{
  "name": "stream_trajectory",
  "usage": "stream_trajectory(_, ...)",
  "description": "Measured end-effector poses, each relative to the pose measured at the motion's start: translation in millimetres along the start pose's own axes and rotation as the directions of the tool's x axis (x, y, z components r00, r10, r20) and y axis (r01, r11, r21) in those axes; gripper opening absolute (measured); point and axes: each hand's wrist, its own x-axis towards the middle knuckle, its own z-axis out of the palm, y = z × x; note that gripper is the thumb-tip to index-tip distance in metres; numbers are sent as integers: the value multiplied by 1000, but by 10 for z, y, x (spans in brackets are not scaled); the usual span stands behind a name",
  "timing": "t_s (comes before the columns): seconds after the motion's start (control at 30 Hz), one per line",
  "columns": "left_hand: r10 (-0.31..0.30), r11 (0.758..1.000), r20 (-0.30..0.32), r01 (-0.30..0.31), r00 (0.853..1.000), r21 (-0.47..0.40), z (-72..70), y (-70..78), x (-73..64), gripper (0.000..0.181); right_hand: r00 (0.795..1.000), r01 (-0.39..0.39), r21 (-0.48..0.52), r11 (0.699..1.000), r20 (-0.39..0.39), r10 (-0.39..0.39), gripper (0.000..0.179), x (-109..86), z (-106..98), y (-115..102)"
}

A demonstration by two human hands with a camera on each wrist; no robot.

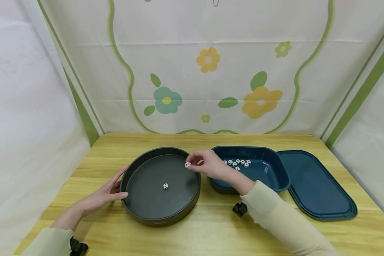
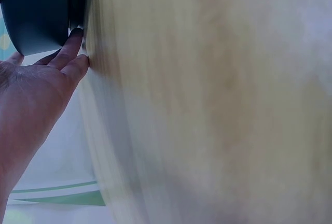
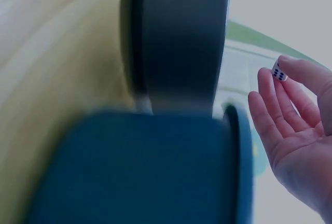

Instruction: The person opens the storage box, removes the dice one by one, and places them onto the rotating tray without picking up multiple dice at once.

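My right hand [image 1: 208,164] pinches a white die [image 1: 187,165] between thumb and fingertips, above the right side of a round dark pan [image 1: 147,211]. Black pips show on the pinched die [image 3: 279,72] in the right wrist view. Inside the pan, another white die [image 1: 165,186] lies near the middle of the floor. My left hand [image 1: 100,197] rests against the pan's left side, thumb and fingers spread along the wall and rim. In the left wrist view, fingers [image 2: 70,53] touch the pan's outer wall low down, close to the table.
To the right of the pan stands a deep blue rectangular container [image 1: 276,177] with several white dice [image 1: 234,164] in it, partly hidden by my right hand and wrist. Its flat blue lid [image 1: 320,185] lies beside it on the wooden table [image 1: 211,231]. A flowered cloth [image 1: 185,67] hangs behind.
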Motion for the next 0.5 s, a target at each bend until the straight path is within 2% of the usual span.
stream_trajectory(0.3,12,1000,3,-12,1000,4,5,-2,2,83,996,30,-77,997,88,-24,11,246,432,-56)
stream_trajectory(0.5,25,1000,5,-25,1000,18,2,5,12,84,990,0,-100,995,140,14,9,332,606,-29)
